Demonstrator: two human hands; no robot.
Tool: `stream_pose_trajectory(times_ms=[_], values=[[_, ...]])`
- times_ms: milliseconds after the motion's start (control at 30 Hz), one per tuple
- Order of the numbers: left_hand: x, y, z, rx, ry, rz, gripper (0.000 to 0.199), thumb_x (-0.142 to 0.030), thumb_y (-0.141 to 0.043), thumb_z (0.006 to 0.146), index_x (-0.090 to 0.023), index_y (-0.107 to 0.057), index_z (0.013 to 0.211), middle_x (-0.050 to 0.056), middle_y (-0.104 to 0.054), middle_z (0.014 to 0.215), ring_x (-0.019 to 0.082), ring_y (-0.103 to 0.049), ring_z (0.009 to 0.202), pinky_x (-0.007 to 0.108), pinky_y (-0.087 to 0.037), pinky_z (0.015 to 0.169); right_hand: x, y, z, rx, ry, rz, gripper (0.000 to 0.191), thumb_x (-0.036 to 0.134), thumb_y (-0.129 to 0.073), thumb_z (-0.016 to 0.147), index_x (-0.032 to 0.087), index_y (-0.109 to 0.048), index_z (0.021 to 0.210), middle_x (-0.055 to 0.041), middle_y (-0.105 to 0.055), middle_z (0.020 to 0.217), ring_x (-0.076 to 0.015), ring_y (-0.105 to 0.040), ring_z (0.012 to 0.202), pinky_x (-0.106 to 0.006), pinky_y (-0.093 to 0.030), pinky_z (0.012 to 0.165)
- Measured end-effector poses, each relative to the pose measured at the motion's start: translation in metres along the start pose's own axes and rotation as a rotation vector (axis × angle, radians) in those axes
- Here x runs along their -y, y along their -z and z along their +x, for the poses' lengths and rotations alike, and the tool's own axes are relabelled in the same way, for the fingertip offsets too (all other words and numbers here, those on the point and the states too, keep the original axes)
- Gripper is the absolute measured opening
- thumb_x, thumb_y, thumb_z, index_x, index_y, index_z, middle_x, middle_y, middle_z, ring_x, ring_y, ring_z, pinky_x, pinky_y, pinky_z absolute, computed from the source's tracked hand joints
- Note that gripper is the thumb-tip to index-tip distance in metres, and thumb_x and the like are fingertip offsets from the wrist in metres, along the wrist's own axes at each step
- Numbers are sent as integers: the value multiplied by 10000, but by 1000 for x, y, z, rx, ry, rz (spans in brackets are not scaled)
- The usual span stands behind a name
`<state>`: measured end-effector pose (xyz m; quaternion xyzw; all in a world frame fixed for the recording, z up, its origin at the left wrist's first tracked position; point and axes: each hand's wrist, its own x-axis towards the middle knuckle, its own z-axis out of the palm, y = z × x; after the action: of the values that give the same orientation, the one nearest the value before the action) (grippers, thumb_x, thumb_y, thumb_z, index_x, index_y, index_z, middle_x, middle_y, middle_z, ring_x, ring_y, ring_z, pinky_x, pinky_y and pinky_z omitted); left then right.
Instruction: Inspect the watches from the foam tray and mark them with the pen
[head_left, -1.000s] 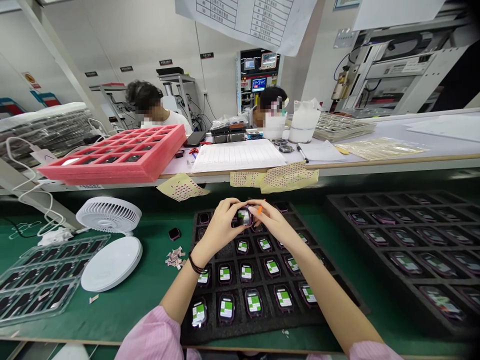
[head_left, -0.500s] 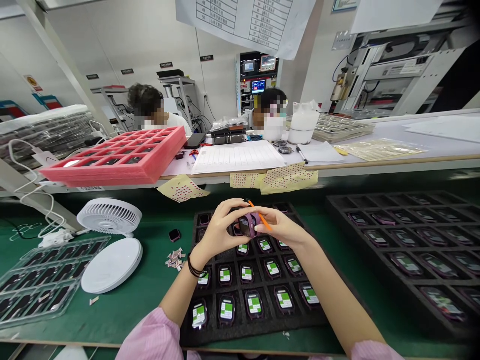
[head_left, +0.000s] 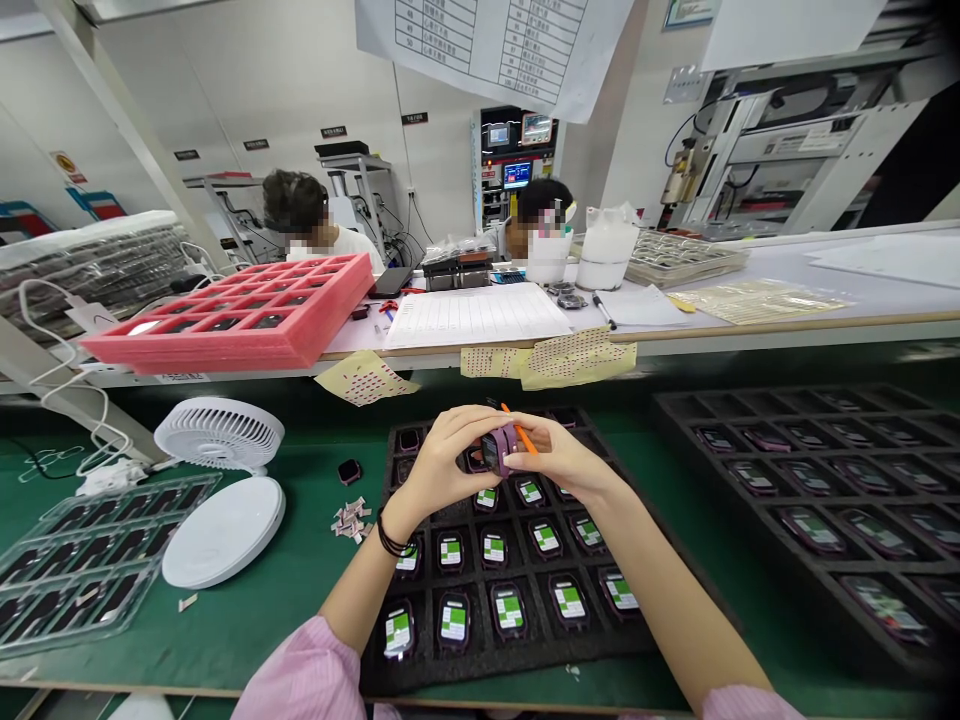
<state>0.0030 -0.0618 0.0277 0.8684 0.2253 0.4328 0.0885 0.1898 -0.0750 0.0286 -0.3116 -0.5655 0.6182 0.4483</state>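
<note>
Between my two hands, above the black foam tray [head_left: 480, 535], is a purple smartwatch [head_left: 501, 448] tilted on edge, its dark face turned to the left. My left hand [head_left: 442, 460] is closed around its left side, thumb below and fingers over the top. The fingers of my right hand [head_left: 559, 455] pinch its right side. A slim orange tool [head_left: 523, 432] lies along the right fingers; its kind is unclear, and its far end points up past the watch. Several watches with green-and-white screens, such as one watch [head_left: 509, 610], lie in the tray's compartments beneath.
A second black foam tray [head_left: 757, 530] of watches is at right. To the left stand a white fan [head_left: 223, 530], a clear plastic tray [head_left: 90, 560], one loose watch [head_left: 349, 471] and small strips [head_left: 351, 520]. A pink foam tray [head_left: 300, 335] sits on the shelf; two people sit beyond.
The watch has turned slightly between my hands and sits a little to the right. Both hands keep their hold. The trays have not moved.
</note>
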Motion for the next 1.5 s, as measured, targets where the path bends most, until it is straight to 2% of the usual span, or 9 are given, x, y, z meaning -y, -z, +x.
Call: stream_pose_trajectory(times_ms=[233, 400, 500, 600, 667, 833, 1133, 1367, 1500], values=[[-3, -1, 2, -30, -7, -26, 474, -181, -661, 733, -246, -573, 1194, 72, -658, 1147, 244, -584, 1079, 427, -445, 946, -4, -9, 1, -56, 43, 63, 419, 293, -830, 563, 217, -677, 946, -18, -692, 868, -199, -650, 848, -350, -497, 833], [-6, 0, 3, -77, 13, -15, 455, -204, -690, 726, -242, -593, 1168, 76, -669, 1125, 263, -570, 1108, 453, -449, 951, -4, -9, 2, -54, 87, 52, 476, 335, -817, 603, 232, -657, 1039, -43, -707, 950, -222, -665, 914, -374, -510, 851], [-8, 4, 2, -105, 37, 1, 451, -224, -717, 715, -241, -602, 1150, 89, -639, 1183, 273, -553, 1141, 466, -440, 973, 2, -6, -1, -208, 215, 25, 409, 410, -730, 719, 228, -646, 1075, -53, -725, 897, -213, -678, 863, -379, -522, 832], [-10, 7, 2, -89, 100, -78, 447, -223, -711, 728, -231, -593, 1160, 97, -620, 1224, 257, -573, 1132, 433, -457, 975, 10, -3, -9, -434, 363, 24, 386, 524, -497, 870, 215, -660, 1034, -36, -709, 678, -193, -671, 610, -381, -548, 690], [-10, 7, 1, -78, 158, -139, 458, -213, -708, 730, -216, -587, 1171, 91, -643, 1193, 244, -601, 1101, 405, -473, 967, 14, -3, -16, -487, 424, 23, 466, 572, -404, 891, 203, -686, 932, -32, -668, 551, -189, -620, 459, -379, -538, 570], [-11, 5, -1, -76, 251, -182, 485, -195, -714, 705, -203, -593, 1175, 88, -658, 1180, 242, -631, 1059, 371, -510, 921, 14, -14, -28, -519, 524, -51, 482, 590, -442, 867, 216, -656, 652, -53, -663, 525, -211, -615, 430, -390, -518, 484], [-13, 5, -2, -58, 295, -163, 526, -187, -736, 685, -200, -590, 1190, 87, -669, 1167, 244, -655, 1020, 337, -553, 848, 11, -19, -32, -546, 683, -223, 421, 461, -401, 937, 219, -672, 724, -48, -686, 613, -200, -643, 506, -394, -536, 558], [-14, 1, -2, -114, 272, -148, 519, -156, -731, 670, -172, -606, 1173, 82, -700, 1102, 220, -685, 935, 283, -584, 751, 2, -13, -33, -469, 959, -530, 343, 236, -372, 964, 217, -706, 884, -38, -709, 714, -185, -684, 660, -339, -553, 609], [-14, 1, -1, -128, 261, -68, 487, -139, -714, 673, -176, -621, 1150, 69, -709, 1085, 216, -687, 925, 287, -582, 750, 1, -13, -31, -485, 930, -542, 342, 202, -369, 965, 220, -702, 887, -33, -707, 732, -169, -685, 651, -315, -549, 598]])
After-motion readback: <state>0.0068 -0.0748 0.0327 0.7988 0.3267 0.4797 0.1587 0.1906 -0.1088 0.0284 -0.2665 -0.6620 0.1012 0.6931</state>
